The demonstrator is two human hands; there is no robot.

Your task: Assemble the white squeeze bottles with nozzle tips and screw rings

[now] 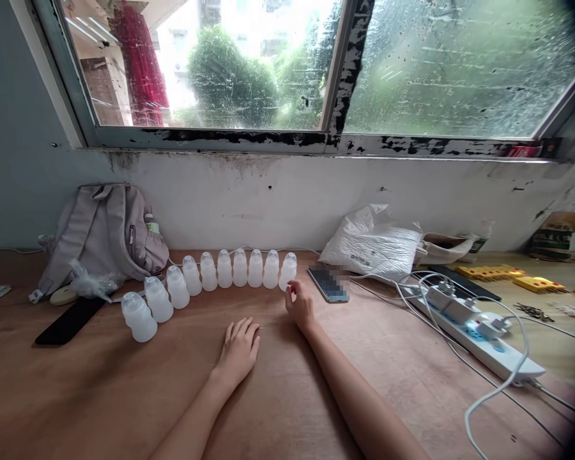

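A curved row of bottles (211,281) stands on the table (124,396), before the wall. A backpack (103,233) lies behind its left end; a phone (328,283) lies right of it, a power strip (479,335) farther right

Both forearms are bare, with no sleeve in view. The left hand (239,348) and the right hand (300,306) wear no gloves, rings or watch.

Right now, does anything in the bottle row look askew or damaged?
Nothing looks spilled or broken. The bottles stand upright, but the row bends: its left end curves toward the camera. The right hand is at the rightmost bottle.
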